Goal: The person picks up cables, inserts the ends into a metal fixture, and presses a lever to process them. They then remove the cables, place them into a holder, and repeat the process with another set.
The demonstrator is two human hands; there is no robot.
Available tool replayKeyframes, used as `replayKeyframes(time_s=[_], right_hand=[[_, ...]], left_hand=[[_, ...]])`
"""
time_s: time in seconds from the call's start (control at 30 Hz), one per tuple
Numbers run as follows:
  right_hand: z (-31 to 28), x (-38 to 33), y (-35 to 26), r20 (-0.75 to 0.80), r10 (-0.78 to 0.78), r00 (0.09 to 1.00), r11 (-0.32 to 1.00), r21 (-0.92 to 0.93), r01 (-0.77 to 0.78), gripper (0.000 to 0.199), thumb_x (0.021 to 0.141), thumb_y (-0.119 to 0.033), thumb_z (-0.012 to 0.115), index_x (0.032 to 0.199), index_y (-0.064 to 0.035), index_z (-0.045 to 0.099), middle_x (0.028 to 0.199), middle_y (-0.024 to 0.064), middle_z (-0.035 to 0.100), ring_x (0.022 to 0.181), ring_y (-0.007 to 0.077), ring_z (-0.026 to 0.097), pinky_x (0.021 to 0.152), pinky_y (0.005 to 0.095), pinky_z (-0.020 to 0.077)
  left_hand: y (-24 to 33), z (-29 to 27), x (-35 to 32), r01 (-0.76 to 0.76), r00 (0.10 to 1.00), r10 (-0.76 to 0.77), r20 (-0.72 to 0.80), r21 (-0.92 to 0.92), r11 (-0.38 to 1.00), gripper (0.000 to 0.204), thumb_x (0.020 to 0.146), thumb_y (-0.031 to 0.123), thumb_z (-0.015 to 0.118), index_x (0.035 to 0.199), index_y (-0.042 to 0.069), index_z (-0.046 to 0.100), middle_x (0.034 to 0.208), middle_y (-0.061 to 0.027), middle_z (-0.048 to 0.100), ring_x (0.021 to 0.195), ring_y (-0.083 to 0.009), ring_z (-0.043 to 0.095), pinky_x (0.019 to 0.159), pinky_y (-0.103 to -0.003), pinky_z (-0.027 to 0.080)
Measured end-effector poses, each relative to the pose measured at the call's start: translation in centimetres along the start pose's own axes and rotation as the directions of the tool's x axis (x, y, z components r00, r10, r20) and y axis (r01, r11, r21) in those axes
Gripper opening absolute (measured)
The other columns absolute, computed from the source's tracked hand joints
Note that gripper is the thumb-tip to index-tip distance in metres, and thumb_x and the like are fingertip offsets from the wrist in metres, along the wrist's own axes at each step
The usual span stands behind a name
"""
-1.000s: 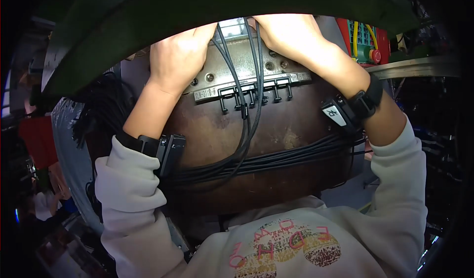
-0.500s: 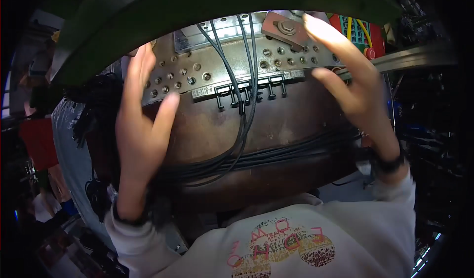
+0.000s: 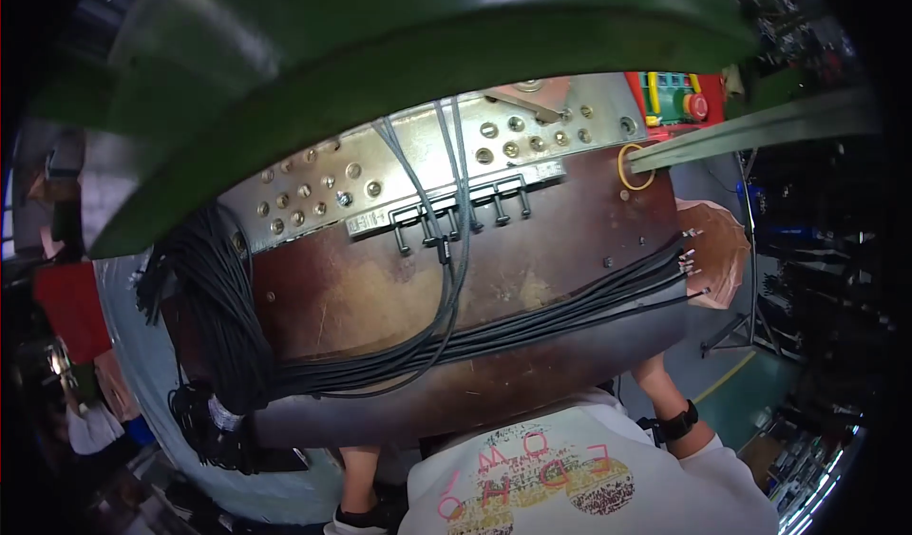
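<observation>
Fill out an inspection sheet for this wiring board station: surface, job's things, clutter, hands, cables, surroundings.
Surface: brown board, tilted toward the camera, worn and stained; a green curved guard overhangs its top.
Job's things: metal plate with rows of round studs along the board's upper edge; a row of black connector pegs just below it.
Clutter: a yellow ring at the board's upper right; otherwise nothing seen.
Hands: both hidden below the board; only the left forearm and the right forearm, with a black wrist strap, show.
Cables: black cable bundle runs across the board, hanging thick at the left edge; grey wires drop from the plate into it.
Surroundings: red control box at the upper right; green floor at the lower right.
</observation>
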State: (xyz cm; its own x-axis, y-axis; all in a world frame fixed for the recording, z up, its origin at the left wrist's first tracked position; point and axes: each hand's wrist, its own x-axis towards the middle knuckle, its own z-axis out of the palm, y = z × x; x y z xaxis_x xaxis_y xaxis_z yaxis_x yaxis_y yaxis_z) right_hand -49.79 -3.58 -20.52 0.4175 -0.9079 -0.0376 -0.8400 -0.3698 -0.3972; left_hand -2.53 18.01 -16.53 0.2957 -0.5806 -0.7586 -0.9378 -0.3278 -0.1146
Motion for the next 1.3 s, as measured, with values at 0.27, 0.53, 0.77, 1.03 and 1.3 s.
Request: replayKeyframes(time_s=[0.27, 0.53, 0.77, 1.03, 1.3], right_hand=[[-1.7, 5.2, -4.3, -0.022, 0.067, 0.997, 0.998, 0.000, -0.067, 0.021, 0.080, -0.013, 0.068, 0.099, -0.0038, 0.066, 0.096, 0.0154, 0.066, 0.095, 0.0343, 0.062, 0.083, 0.0427, 0.0497], [-2.0, 6.9, -5.3, -0.171, 0.109, 0.979, 0.927, 0.374, -0.038, 0.042, 0.079, -0.009, 0.069, 0.119, 0.0000, 0.057, 0.120, 0.0204, 0.058, 0.116, 0.0401, 0.053, 0.098, 0.0459, 0.0440], [-5.9, 7.7, -6.3, -0.236, -0.065, 0.970, 0.893, 0.420, 0.162, 0.053, 0.078, -0.009, 0.070, 0.128, -0.0022, 0.053, 0.133, 0.0215, 0.049, 0.123, 0.0412, 0.045, 0.104, 0.0454, 0.0395], [-18.5, 15.8, -6.3, -0.322, -0.268, 0.908, 0.955, 0.037, 0.295, 0.033, 0.079, 0.007, 0.060, 0.110, -0.0030, 0.066, 0.101, 0.0121, 0.068, 0.090, 0.0303, 0.065, 0.080, 0.0374, 0.0518], [-11.2, 29.9, -20.0, 0.067, -0.776, 0.627, 0.610, -0.172, 0.774, 0.059, 0.086, -0.049, 0.062, 0.124, -0.0034, 0.057, 0.115, 0.0172, 0.062, 0.109, 0.0312, 0.058, 0.095, 0.0425, 0.0444]], left_hand=[[1.1, -3.0, 2.3, -0.018, 0.993, 0.019, -0.117, 0.008, 1.000, 0.044, 0.098, 0.039, 0.044, 0.127, 0.008, 0.056, 0.130, -0.0163, 0.056, 0.118, -0.0333, 0.053, 0.104, -0.044, 0.039], [2.8, -4.5, 5.0, 0.034, 0.973, -0.041, -0.228, -0.034, 0.999, 0.049, 0.098, 0.042, 0.046, 0.131, 0.008, 0.055, 0.133, -0.0175, 0.055, 0.119, -0.0323, 0.053, 0.104, -0.043, 0.039], [3.6, -6.4, 1.7, -0.028, 0.967, -0.013, -0.253, -0.157, 0.987, 0.054, 0.097, 0.046, 0.047, 0.135, 0.008, 0.053, 0.135, -0.0186, 0.054, 0.121, -0.0314, 0.054, 0.105, -0.042, 0.040], [4.5, -20.9, -6.7, -0.607, 0.599, 0.778, -0.190, -0.741, 0.286, 0.053, 0.090, 0.028, 0.065, 0.136, 0.004, 0.052, 0.132, -0.0144, 0.060, 0.119, -0.0322, 0.058, 0.100, -0.038, 0.046], [19.0, -25.7, -1.3, -0.850, 0.365, 0.629, -0.687, 0.030, 0.526, 0.078, 0.083, 0.036, 0.070, 0.143, -0.003, 0.038, 0.152, -0.0237, 0.031, 0.140, -0.0405, 0.032, 0.110, -0.053, 0.031]])
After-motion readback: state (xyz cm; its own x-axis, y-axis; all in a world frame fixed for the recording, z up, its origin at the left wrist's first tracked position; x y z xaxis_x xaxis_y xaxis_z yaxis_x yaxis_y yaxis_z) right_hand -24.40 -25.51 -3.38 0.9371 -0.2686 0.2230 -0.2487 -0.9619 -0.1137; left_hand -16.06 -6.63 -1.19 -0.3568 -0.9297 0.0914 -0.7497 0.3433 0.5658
